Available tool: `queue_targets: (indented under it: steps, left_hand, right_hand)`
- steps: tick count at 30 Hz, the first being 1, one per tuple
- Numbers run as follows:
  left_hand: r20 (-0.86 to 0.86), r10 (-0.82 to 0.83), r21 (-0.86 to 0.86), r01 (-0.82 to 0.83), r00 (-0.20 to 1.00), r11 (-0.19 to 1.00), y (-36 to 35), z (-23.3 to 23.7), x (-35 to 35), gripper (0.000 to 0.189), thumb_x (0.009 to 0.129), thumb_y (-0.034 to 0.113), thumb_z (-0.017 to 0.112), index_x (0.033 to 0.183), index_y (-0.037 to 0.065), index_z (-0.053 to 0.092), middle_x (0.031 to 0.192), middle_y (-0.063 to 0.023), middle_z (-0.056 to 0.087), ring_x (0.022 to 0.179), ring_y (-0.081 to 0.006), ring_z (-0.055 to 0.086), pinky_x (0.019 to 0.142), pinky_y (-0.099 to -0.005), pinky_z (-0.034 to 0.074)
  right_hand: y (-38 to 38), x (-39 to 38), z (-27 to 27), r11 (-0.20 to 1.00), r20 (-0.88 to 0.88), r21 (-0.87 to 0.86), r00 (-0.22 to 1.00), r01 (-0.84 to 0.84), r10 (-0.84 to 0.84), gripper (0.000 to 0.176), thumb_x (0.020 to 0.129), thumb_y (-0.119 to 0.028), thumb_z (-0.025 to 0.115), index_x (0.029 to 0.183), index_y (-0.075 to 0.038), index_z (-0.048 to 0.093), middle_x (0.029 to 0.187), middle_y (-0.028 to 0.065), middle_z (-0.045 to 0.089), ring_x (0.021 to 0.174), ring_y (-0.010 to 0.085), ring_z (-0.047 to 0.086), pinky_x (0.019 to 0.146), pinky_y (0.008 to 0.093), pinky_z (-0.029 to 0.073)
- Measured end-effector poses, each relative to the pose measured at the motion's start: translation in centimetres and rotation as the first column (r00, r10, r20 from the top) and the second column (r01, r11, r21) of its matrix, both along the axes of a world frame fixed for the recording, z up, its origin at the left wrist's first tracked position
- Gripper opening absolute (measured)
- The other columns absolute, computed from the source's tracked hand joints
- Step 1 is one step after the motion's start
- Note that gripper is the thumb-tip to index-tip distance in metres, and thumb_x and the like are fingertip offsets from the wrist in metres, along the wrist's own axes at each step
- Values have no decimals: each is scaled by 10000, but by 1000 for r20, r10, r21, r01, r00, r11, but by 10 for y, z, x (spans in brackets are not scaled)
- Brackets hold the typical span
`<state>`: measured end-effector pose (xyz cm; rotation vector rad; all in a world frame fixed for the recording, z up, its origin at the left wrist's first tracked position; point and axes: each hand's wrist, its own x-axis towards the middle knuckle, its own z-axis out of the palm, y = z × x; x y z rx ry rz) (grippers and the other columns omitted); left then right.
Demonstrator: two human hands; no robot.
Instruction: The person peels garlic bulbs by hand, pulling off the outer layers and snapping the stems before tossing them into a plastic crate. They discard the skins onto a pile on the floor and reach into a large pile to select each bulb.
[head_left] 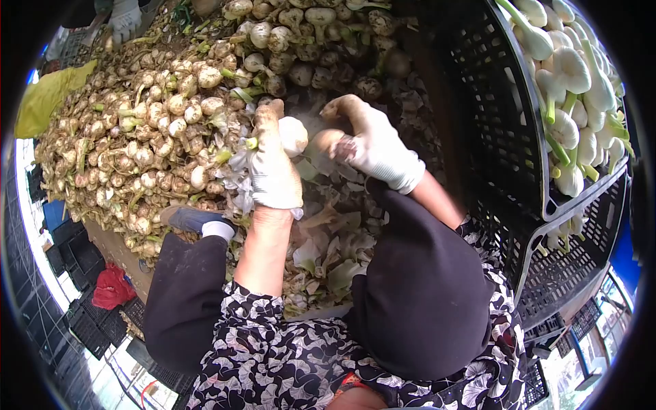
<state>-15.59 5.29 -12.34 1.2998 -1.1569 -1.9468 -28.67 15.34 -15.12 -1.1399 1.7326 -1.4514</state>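
Observation:
My left hand [275,164], in a soiled white knit glove, is closed around a pale garlic bulb [293,137]. The bulb's white side shows at the thumb, and its green-tinged cut stem sticks out on the other side. Just to the right is my right hand [376,145], gloved the same way. Its fingers are curved and apart, with brown-stained tips, and I make out nothing between them. Loose papery garlic skins [321,239] lie below both hands. A large heap of dirt-covered garlic bulbs [157,130] spreads to the left and beyond.
Black plastic crates [540,212] are stacked at my right, the upper one filled with clean white garlic bulbs [570,72]. Another person's gloved hand [125,20] shows at the top left. A yellow sack [51,99] and a red bag [113,287] lie at the left.

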Motion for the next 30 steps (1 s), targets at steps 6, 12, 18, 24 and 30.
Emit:
queue_targets:
  steps: [6,12,18,24,30]
  left_hand:
    - [133,66,17,-69,989,998,13,12,-21,353,955,304,499,1130,14,597,952,-61,582,853,-113,564,784,-252,471]
    - [-34,-89,-244,79,995,966,11,3,-6,347,934,188,487,1176,-52,553,1091,-117,593,976,-191,569,878,-315,456]
    - [-562,91,303,102,822,947,-10,5,8,502,719,78,642,1189,-69,545,1150,-163,611,973,-288,624,953,-420,460]
    - [-733,151,429,279,663,859,-25,-3,4,409,762,67,564,1157,-40,572,1063,-168,631,895,-289,640,861,-463,517]
    - [-630,-117,-9,143,768,990,-12,17,1,468,835,114,540,1271,-42,472,1049,-134,604,855,-238,634,791,-352,535]
  right_hand:
    - [-5,18,12,1000,-327,5,945,29,-26,278,749,-228,723,922,-40,613,807,130,619,707,306,614,649,348,503]
    - [-3,7,12,995,-80,36,993,90,-87,232,807,-226,667,804,1,620,689,169,597,636,277,604,599,360,480]
    - [7,-1,-54,954,-27,295,998,-47,58,227,843,-201,614,947,-2,648,821,181,657,782,226,654,736,334,501]
    - [14,-20,-17,936,34,330,992,-124,119,310,906,-293,591,1024,-13,654,760,85,652,528,118,600,531,281,488]
    - [1,-12,37,983,453,145,891,-110,33,468,925,-424,546,1126,-2,553,926,29,589,761,81,568,627,234,476]
